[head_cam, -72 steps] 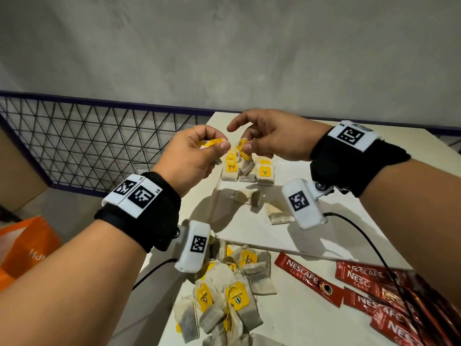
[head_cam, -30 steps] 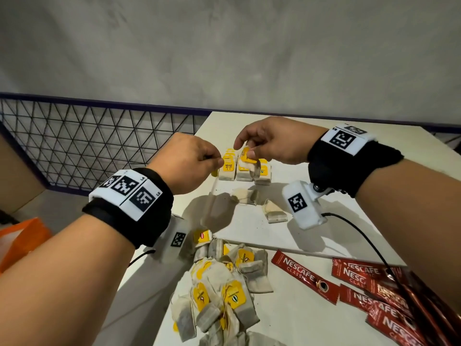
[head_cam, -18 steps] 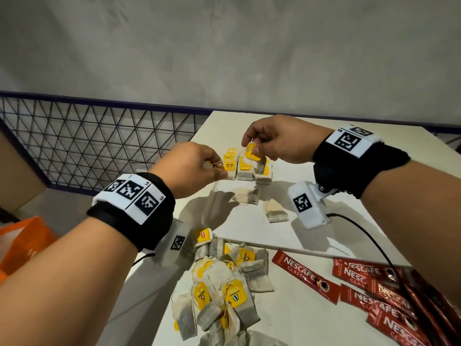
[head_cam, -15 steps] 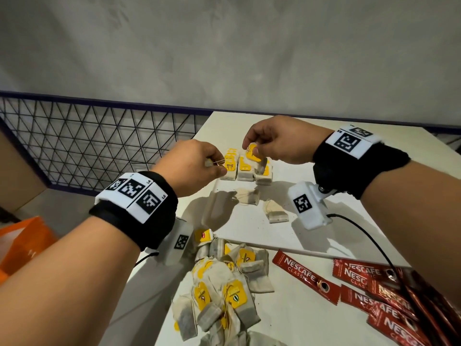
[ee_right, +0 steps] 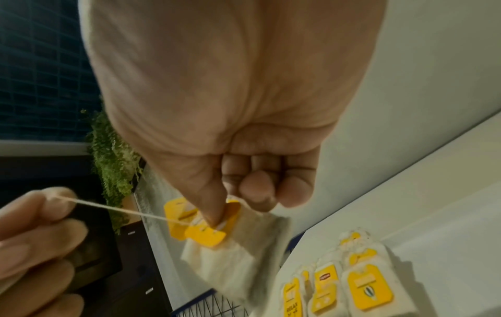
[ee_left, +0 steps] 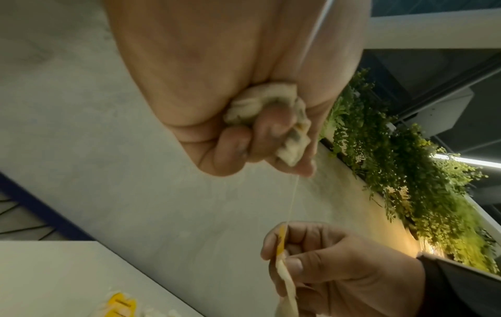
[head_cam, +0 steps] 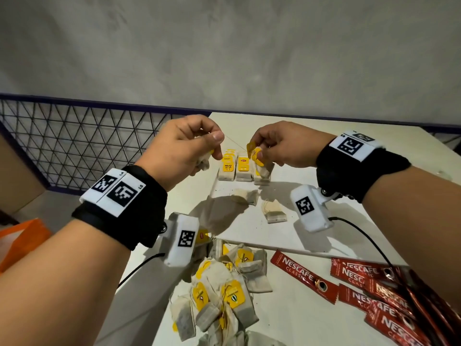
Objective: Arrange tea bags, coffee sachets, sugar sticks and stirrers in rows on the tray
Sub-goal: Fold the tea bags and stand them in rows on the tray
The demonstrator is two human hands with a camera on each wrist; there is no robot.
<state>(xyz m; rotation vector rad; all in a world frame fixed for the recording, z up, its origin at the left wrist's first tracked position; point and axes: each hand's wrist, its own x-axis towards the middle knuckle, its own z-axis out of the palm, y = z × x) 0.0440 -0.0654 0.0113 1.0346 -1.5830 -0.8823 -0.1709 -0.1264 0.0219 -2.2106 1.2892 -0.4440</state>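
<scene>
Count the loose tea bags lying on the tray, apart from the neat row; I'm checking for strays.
2: one tea bag just in front of the row; second tea bag to its right. More may be hidden.

head view: looking evenly lit and fairly sharp, with the railing (head_cam: 74,136) bowing from the wide lens
shadows: the arms are throwing soft grey shadows onto the white table (head_cam: 299,236)
left wrist view: coming out dim and grainy, the left hand (ee_left: 244,85) blurring up close
glow: a warm lamp is lighting the plants (ee_left: 433,193) from the right
right wrist view: the right hand (ee_right: 230,96) is smearing, the tea bag (ee_right: 238,263) going soft
</scene>
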